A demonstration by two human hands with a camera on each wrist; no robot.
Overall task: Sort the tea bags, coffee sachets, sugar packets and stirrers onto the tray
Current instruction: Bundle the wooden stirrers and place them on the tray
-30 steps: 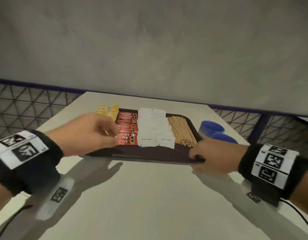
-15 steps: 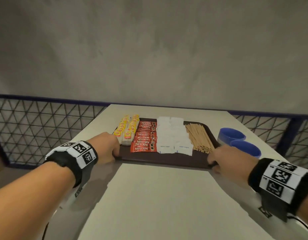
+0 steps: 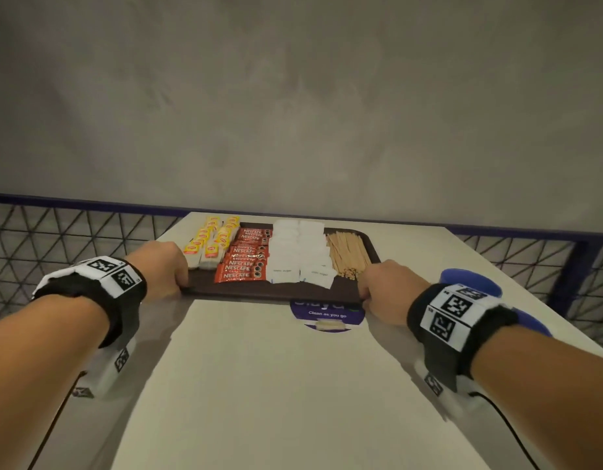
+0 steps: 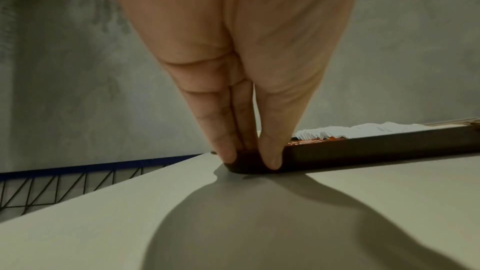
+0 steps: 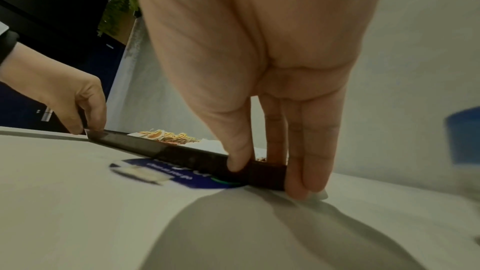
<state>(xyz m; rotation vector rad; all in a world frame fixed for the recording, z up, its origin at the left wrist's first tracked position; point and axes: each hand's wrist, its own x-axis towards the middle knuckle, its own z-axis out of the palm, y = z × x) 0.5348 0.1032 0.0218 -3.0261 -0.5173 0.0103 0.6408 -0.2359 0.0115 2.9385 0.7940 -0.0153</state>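
Note:
A dark brown tray [image 3: 279,290] lies at the far end of the table. It carries rows of yellow tea bags [image 3: 210,245], red coffee sachets [image 3: 247,259], white sugar packets [image 3: 300,256] and wooden stirrers [image 3: 347,254]. My left hand [image 3: 183,283] grips the tray's near left corner. In the left wrist view the left hand [image 4: 249,157] pinches that corner of the tray [image 4: 376,149] between thumb and fingers. My right hand [image 3: 364,295] holds the near right corner. The right wrist view shows the right hand [image 5: 262,171] with its thumb on the tray's [image 5: 161,149] front rim and fingers beside it.
Two blue bowls [image 3: 469,279] stand right of the tray, behind my right wrist. A round blue sticker [image 3: 327,317] shows on the table just in front of the tray. A wire mesh fence [image 3: 55,239] runs behind the table, under a grey wall.
My left hand left the sachets and took the tray's near left corner. The tray has slid away from me, uncovering the blue sticker. The right hand stays on its corner.

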